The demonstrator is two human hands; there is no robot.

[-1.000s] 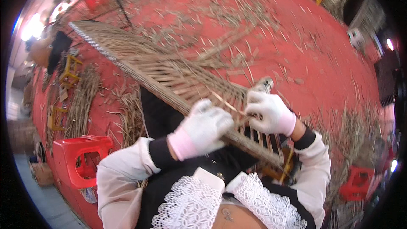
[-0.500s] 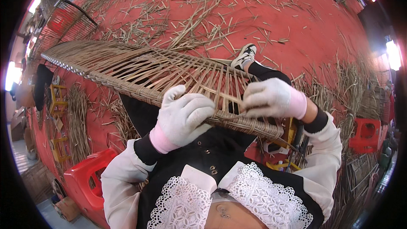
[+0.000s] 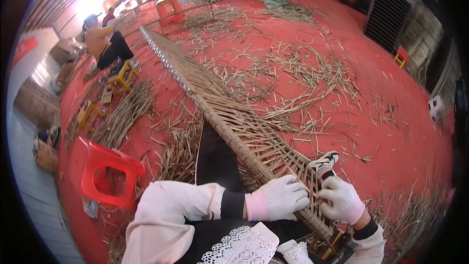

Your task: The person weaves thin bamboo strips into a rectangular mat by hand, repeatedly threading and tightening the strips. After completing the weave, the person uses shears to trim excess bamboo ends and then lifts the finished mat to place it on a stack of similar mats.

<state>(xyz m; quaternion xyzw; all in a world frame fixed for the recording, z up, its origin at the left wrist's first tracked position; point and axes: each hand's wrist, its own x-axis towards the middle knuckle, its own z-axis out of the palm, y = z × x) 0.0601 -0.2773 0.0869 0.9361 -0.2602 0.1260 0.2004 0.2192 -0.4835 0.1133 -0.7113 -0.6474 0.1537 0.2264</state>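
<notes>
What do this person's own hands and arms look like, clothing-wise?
The left hand and right hand wear matching white fabric gloves with pale pink wrist cuffs. Above these come black sleeve cuffs, then loose, off-white sleeves. No cables or markings are visible on them.

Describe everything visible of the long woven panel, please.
The woven panel is brown and looks like cane. A thick rim runs along its left side, with pale, shiny spots toward the far end. The far part looks closely woven; nearer, strips cross with open gaps. It slants from upper left to lower right. The gloved left hand touches the rim; the gloved right hand is at the strips.
</notes>
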